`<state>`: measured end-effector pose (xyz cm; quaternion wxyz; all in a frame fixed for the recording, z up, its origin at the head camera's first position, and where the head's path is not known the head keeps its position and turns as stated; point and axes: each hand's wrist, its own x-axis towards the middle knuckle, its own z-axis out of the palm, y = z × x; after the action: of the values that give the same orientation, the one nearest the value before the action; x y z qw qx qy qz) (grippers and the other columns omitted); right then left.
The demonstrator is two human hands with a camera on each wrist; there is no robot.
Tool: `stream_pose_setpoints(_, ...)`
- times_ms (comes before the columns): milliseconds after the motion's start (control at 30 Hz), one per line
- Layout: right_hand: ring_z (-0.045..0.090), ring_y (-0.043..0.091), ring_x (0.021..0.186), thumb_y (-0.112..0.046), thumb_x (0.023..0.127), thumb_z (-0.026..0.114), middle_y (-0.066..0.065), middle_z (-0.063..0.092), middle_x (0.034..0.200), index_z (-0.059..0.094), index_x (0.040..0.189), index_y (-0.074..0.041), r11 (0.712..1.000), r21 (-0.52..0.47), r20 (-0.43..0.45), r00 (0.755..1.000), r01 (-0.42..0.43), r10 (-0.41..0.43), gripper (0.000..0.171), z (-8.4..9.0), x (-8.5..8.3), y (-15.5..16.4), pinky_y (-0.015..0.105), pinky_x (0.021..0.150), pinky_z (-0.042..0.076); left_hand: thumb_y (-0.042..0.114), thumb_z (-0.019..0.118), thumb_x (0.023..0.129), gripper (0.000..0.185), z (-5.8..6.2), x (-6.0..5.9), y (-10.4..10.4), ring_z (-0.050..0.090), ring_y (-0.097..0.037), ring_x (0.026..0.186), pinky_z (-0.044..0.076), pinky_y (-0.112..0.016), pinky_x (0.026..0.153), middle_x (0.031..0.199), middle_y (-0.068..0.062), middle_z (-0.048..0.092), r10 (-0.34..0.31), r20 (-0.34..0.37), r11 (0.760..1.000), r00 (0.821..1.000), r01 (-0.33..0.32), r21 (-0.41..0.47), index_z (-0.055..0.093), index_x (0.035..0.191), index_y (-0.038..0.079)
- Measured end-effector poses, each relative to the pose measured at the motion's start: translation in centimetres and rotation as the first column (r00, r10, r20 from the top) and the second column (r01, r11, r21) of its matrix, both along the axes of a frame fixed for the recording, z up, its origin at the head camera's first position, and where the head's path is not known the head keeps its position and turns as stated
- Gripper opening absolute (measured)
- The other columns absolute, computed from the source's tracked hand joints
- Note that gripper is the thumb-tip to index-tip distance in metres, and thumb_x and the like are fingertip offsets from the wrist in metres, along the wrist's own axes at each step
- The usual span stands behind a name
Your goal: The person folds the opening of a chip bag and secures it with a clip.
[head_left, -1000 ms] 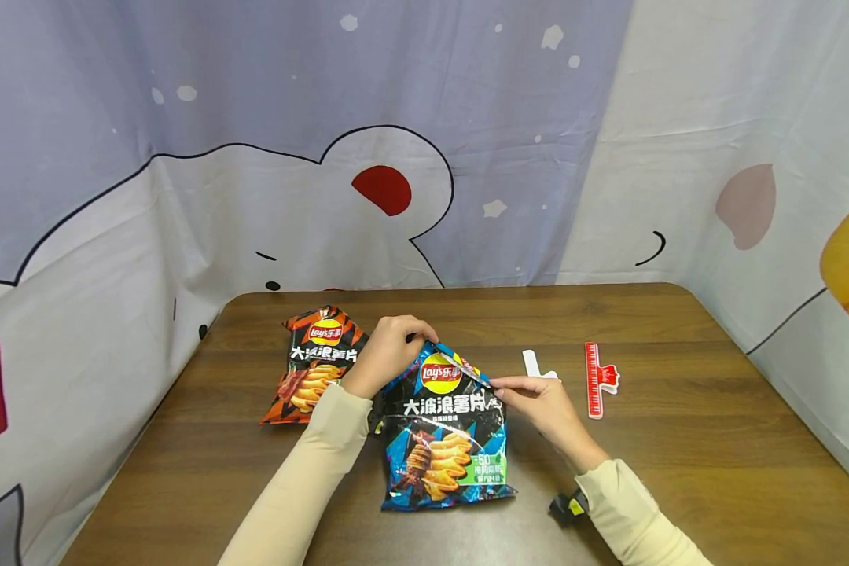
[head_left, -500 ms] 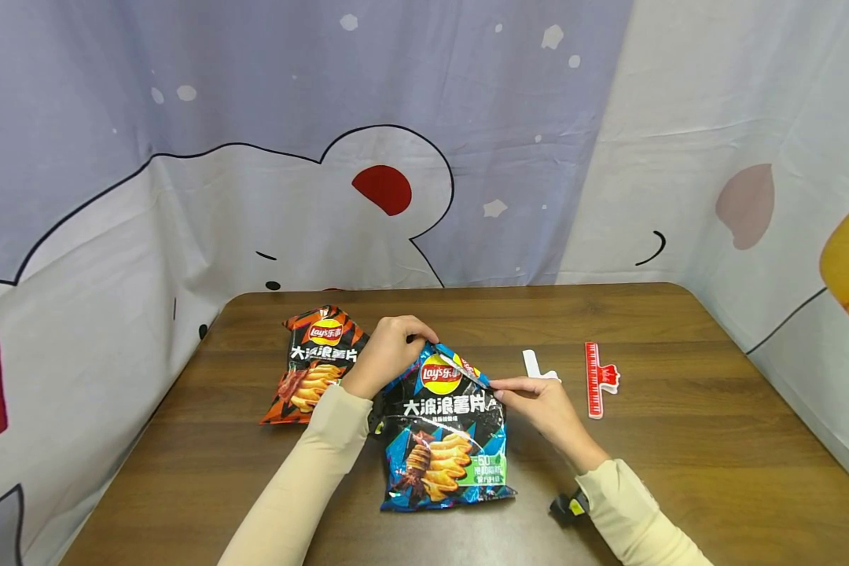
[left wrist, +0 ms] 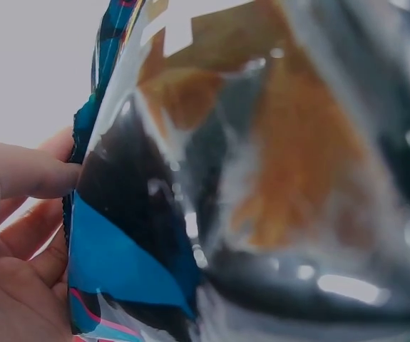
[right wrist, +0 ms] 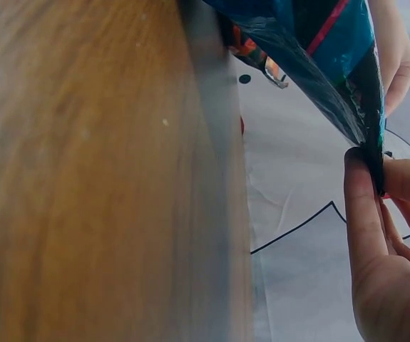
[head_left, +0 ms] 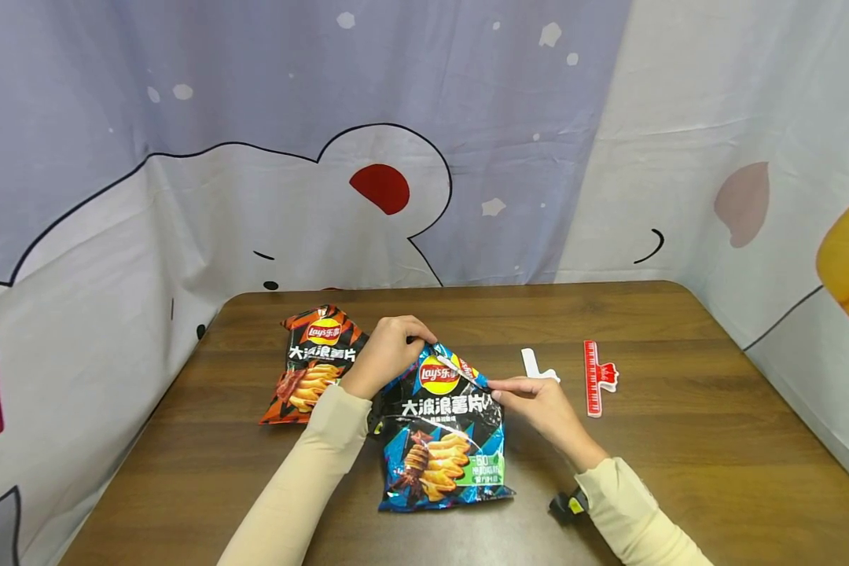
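Observation:
A blue and black bag of potato chips [head_left: 442, 448] stands up on the table between both hands, its printed front towards me. Its top edge is folded over in a slanting strip. My left hand [head_left: 385, 355] pinches the upper left corner of the bag; in the left wrist view the thumb and fingers [left wrist: 37, 171] meet at its crimped edge. At the upper right corner, my right hand [head_left: 543, 409] pinches the end of the fold between thumb and fingers. The right wrist view shows that corner of the bag [right wrist: 365, 107] squeezed flat at the fingertips.
An orange and black chip bag [head_left: 318, 369] lies at the left, partly behind my left hand. Right of the blue bag lie a white bag clip [head_left: 534, 365] and a red bag clip [head_left: 594, 379]. A printed curtain [head_left: 509, 157] hangs behind the wooden table [head_left: 679, 472].
The folded strip along the bag's top has tilted slightly, so its pale underside edge shows less. Both hands keep nearly the same places and grips.

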<state>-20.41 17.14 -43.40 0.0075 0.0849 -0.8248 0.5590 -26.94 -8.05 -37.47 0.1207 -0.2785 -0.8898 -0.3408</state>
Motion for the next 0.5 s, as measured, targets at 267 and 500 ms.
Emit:
stream_pose_setpoints(267, 0.066, 0.016, 0.100, -0.024, 0.085, 0.074, 0.011, 0.072, 0.109, 0.076, 0.105, -0.008, 1.000, -0.001, 0.005, 1.000, 0.001, -0.001, 0.026, 0.07, 0.11, -0.03, 0.020, 0.083, 0.049, -0.001, 0.055, 0.088, 0.024, 0.06, 0.17, -0.06, 0.047, -0.009, 0.056, 0.032, -0.019, 0.050, 0.096, -0.003, 0.072, 0.002, 0.023, 1.000, 1.000, -0.002, -0.002, 0.077, 0.090, 0.007)
stream_pose_setpoints(500, 0.067, 0.014, 0.097, -0.025, 0.084, 0.074, 0.010, 0.073, 0.107, 0.076, 0.103, -0.006, 1.000, -0.001, 0.019, 1.000, 0.025, -0.025, 0.026, 0.02, 0.03, -0.18, 0.021, 0.082, 0.049, -0.001, 0.051, 0.086, 0.028, 0.06, 0.25, -0.02, 0.041, -0.007, 0.045, 0.030, -0.020, 0.046, 0.096, -0.001, 0.070, 0.016, 0.076, 1.000, 0.997, -0.017, 0.014, 0.076, 0.090, 0.009)
